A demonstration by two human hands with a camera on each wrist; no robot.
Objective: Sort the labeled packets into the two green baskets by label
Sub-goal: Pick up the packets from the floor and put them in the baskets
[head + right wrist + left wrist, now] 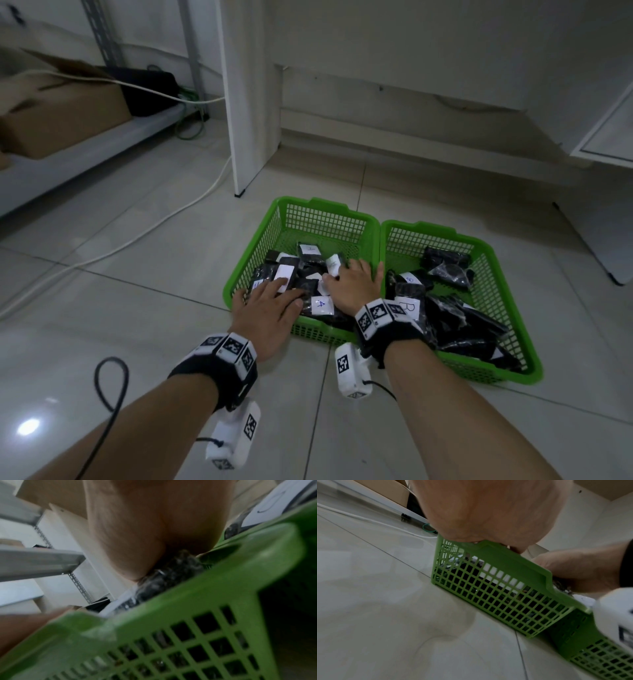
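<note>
Two green baskets stand side by side on the tiled floor. The left basket [260, 240] holds several black packets with white labels, one marked "A" [322, 305]. The right basket [496, 281] holds more black packets, one marked "B" [409, 307]. My left hand [274, 296] lies flat over the left basket's near corner, fingers straight on the packets. My right hand [352, 281] rests spread on the same pile, beside the wall between the baskets. In the left wrist view my palm [488, 513] sits on the basket rim [513, 561]. In the right wrist view my palm [154, 527] presses on a black packet [171, 568].
A white upright panel [246, 102] stands just behind the left basket. A white cable [137, 236] runs across the floor on the left. A cardboard box [58, 113] sits on a low shelf at far left. A white cabinet [606, 133] is at the right.
</note>
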